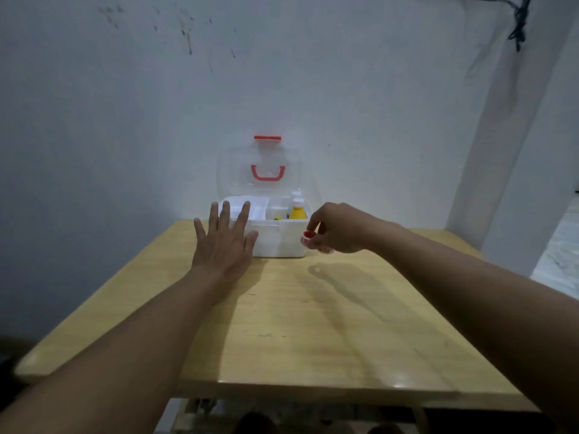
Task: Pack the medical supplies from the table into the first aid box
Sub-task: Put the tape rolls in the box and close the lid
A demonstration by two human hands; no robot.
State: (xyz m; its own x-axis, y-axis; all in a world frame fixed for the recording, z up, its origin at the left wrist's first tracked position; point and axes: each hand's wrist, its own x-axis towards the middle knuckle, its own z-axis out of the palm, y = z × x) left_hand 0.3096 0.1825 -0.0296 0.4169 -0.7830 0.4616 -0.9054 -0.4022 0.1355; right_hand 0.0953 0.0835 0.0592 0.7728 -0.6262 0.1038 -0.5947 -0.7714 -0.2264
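A white first aid box stands at the far edge of the wooden table, its clear lid with a red handle raised against the wall. Inside the right compartment stand a yellow bottle with a white cap and another white-capped bottle behind it. A white inner tray fills the left part. My left hand is spread flat, fingers apart, against the box's front left. My right hand holds a small white roll with a red centre just right of the box's front corner.
A white wall rises directly behind the box. A black cable hangs at the top right. The table's near edge runs across the bottom, with a floor opening to the right.
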